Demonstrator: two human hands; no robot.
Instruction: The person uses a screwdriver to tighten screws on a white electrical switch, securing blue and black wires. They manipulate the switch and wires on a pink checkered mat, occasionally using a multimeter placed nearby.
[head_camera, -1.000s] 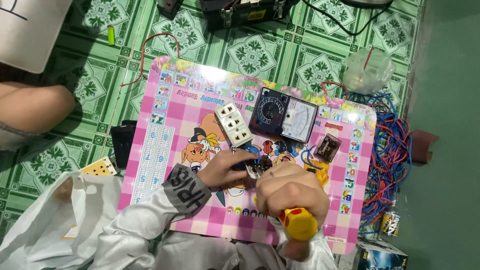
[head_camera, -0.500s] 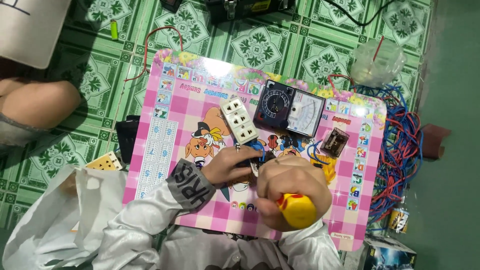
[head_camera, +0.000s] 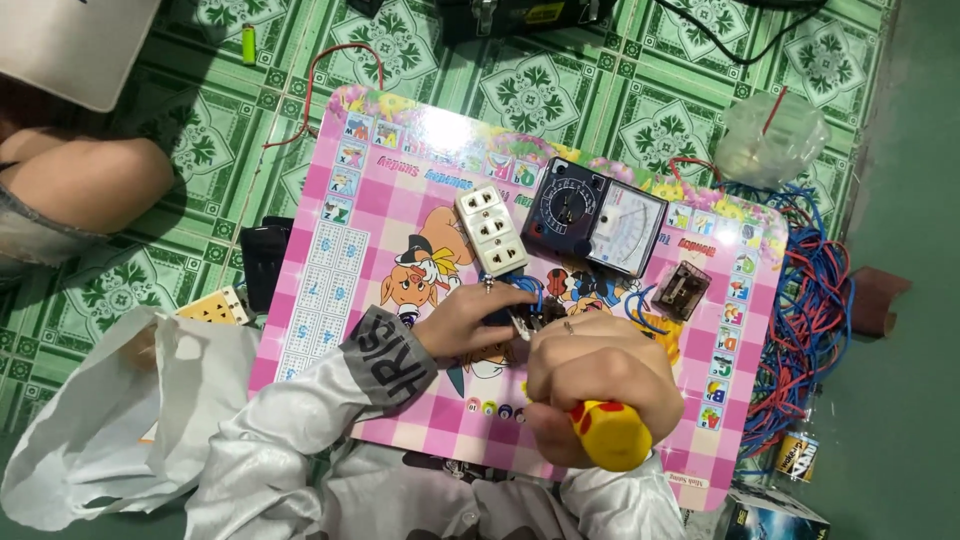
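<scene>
The right hand (head_camera: 600, 375) is clenched around a screwdriver (head_camera: 610, 435) with a thick yellow handle that carries a red mark; only the butt of the handle shows below the fist, and the shaft and tip are hidden under the fingers. The left hand (head_camera: 470, 318), its wrist in a grey cuff on a white sleeve, pinches a small dark part (head_camera: 520, 318) with blue wires, which is too covered to tell apart clearly. Both hands meet near the middle of a pink checked cartoon board (head_camera: 330, 270) that lies on the green patterned floor (head_camera: 250, 130). Just above the left hand lies a white socket strip (head_camera: 490, 230) with 3 outlets, and beside that a black meter (head_camera: 596, 217) with a white dial face. A small dark relay (head_camera: 682, 290) sits to the right of the meter, near a tangle of red and blue wires (head_camera: 810, 300) at the board's edge. Compared with 0.5 s ago, the hands keep the same grip and the same spot on the board, and the screwdriver handle has tipped slightly further to the right.
</scene>
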